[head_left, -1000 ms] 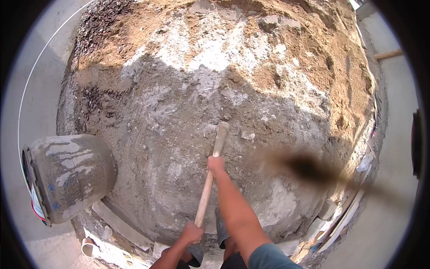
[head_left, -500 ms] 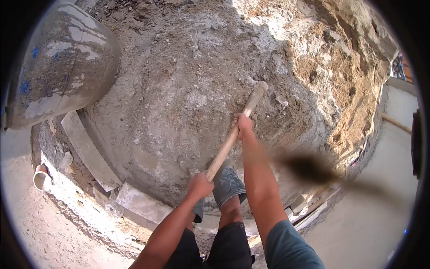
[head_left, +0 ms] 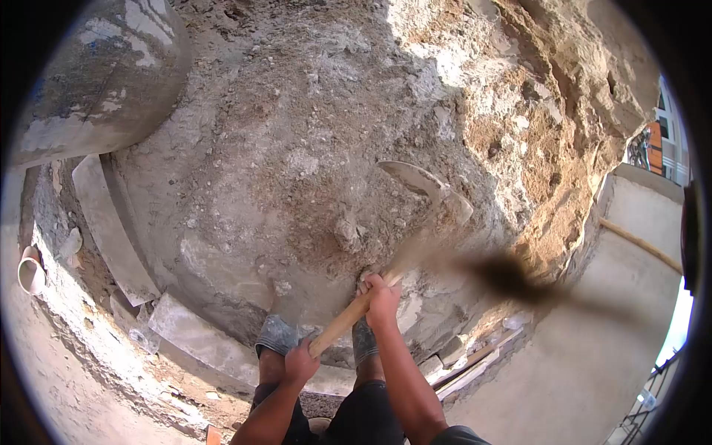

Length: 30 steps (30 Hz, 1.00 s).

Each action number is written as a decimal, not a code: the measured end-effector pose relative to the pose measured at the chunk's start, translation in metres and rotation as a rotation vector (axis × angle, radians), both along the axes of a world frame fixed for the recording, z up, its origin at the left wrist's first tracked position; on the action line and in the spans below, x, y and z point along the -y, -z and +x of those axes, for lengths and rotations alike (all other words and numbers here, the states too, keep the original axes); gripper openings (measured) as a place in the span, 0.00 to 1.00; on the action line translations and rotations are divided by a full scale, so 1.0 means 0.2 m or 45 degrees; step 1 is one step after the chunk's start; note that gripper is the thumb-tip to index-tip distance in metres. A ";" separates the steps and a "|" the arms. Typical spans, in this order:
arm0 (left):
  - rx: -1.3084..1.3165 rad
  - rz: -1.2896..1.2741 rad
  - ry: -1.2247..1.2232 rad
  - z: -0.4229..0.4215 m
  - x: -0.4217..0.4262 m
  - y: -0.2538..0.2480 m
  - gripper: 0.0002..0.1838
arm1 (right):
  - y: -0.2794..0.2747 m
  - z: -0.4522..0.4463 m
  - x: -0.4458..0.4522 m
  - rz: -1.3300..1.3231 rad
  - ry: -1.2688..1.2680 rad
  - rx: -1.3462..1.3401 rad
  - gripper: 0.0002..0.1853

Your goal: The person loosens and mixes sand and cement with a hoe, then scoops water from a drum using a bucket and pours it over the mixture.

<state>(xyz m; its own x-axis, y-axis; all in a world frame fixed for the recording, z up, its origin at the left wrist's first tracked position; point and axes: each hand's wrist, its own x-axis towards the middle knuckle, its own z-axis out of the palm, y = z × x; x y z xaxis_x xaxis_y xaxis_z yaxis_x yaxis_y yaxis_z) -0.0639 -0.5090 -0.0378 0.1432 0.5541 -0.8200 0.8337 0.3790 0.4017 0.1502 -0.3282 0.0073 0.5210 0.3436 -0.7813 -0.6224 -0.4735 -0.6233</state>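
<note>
A pickaxe (head_left: 421, 181) with a curved metal head and a wooden handle slants across the dirt in front of me. My left hand (head_left: 301, 362) is closed around the handle's near end, just above my boots. Farther up the same handle, my right hand (head_left: 381, 298) is also closed on it. The metal head lies over the loose soil (head_left: 311, 185), one end reaching left and a broader end to the right. Blur hides part of the handle near the head. My grey, mud-caked boots (head_left: 279, 335) stand in the dirt below.
A large cement-smeared drum (head_left: 111, 81) sits at upper left. Curved concrete blocks (head_left: 115, 230) edge the dirt, with a pipe end (head_left: 31, 274) beyond them. A rough earth bank (head_left: 549, 148) rises at right beside a concrete wall (head_left: 586, 326). A dark smudge blurs the view.
Both hands have stayed on the handle and moved down and left in view. The pickaxe head, not discernible before, now shows against the soil. The camera view has shifted.
</note>
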 end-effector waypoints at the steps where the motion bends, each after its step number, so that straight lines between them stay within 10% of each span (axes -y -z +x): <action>1: 0.095 0.054 -0.004 0.09 -0.08 0.00 0.20 | -0.09 0.09 -0.07 0.077 -0.054 0.010 0.10; 7: 0.457 0.401 -0.082 1.07 -1.07 -0.14 0.18 | -0.53 0.88 -0.90 0.783 -0.299 0.475 0.13; 12: 0.606 0.494 -0.249 1.71 -1.79 -0.15 0.16 | -0.10 1.29 -1.35 0.642 -0.347 0.638 0.14; 18: 0.443 -0.203 -0.490 1.73 -1.38 -0.04 0.13 | 0.59 1.31 -0.94 -0.243 -0.820 0.283 0.11; 26: 0.427 -0.089 -0.588 1.47 -0.33 -0.72 0.19 | -0.22 0.93 0.04 -0.170 -0.639 -0.250 0.12; 30: 0.488 -0.012 -0.590 1.47 -0.38 -0.62 0.20 | -0.31 0.96 -0.07 0.090 -0.642 -0.160 0.12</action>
